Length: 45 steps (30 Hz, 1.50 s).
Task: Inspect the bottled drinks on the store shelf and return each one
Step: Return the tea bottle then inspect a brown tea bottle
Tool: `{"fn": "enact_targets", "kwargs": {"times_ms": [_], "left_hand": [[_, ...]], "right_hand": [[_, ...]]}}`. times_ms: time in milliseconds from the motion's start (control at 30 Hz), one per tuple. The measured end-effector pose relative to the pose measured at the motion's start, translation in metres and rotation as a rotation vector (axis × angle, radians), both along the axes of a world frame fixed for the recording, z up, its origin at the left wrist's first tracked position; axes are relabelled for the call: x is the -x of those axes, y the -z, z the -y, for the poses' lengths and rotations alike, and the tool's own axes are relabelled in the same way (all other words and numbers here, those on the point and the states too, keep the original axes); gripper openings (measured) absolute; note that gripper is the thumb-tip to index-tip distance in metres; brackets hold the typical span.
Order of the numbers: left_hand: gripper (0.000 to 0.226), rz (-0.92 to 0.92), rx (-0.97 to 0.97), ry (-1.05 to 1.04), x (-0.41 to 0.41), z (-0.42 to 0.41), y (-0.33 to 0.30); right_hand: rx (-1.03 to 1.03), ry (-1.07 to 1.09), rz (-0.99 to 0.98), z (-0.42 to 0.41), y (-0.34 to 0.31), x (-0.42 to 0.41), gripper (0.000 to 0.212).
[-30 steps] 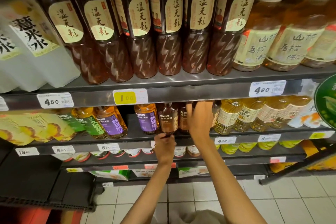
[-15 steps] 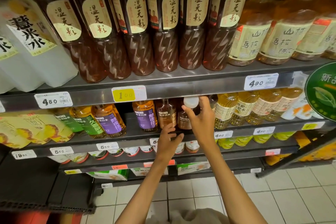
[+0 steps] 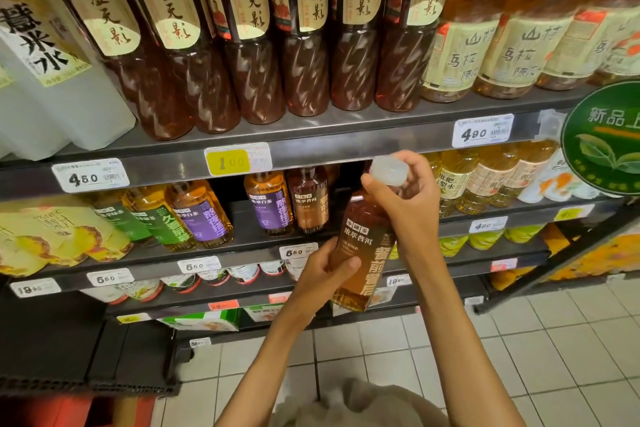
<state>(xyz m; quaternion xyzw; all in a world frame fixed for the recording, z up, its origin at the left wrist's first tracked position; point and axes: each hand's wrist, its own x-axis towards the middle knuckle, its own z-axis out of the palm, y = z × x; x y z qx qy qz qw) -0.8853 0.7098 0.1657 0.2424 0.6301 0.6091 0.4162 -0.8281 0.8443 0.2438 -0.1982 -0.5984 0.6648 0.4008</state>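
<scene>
I hold a brown-labelled tea bottle [image 3: 360,253] with a white cap out in front of the second shelf [image 3: 242,255], tilted a little to the right. My right hand [image 3: 407,198] grips its neck just under the cap. My left hand [image 3: 320,274] holds the lower body, thumb across the label. A matching brown bottle [image 3: 308,199] and a purple-labelled one [image 3: 268,201] stand on the shelf behind, left of a gap.
The upper shelf [image 3: 311,140] carries tall dark tea bottles [image 3: 304,42], white bottles [image 3: 45,69] at the left and amber ones [image 3: 460,52] at the right. A green round sign [image 3: 606,139] sticks out at the right. Lower shelves and tiled floor [image 3: 519,347] lie below.
The brown bottle has come off the second shelf toward me. My right hand pulled it out by the neck and my left hand closed on its body.
</scene>
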Motion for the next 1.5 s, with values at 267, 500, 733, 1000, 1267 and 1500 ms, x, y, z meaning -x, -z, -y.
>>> {"fn": "enact_targets", "kwargs": {"times_ms": [267, 500, 733, 1000, 1267, 1500], "left_hand": [[0.062, 0.273, 0.025, 0.091, -0.015, 0.02, -0.028], [0.086, 0.142, 0.12, 0.054, -0.015, 0.032, -0.059], [0.085, 0.436, -0.132, 0.14, -0.023, 0.04, -0.061], [0.09, 0.529, -0.065, 0.218, -0.022, 0.041, -0.06], [0.076, 0.556, -0.11, 0.114, -0.021, 0.037, -0.074], [0.073, 0.616, -0.126, 0.244, -0.023, 0.036, -0.065]], "right_hand": [[0.484, -0.431, -0.141, -0.003, -0.016, -0.006, 0.039], [0.47, -0.24, -0.113, 0.013, -0.039, -0.002, 0.026], [0.266, -0.268, 0.077, 0.008, -0.049, -0.003, 0.03], [0.5, -0.472, -0.158, 0.009, -0.053, -0.012, 0.021], [0.511, -0.357, -0.068, 0.001, -0.058, -0.016, 0.035], [0.626, -0.5, -0.358, 0.014, -0.058, -0.01, 0.035]]}}
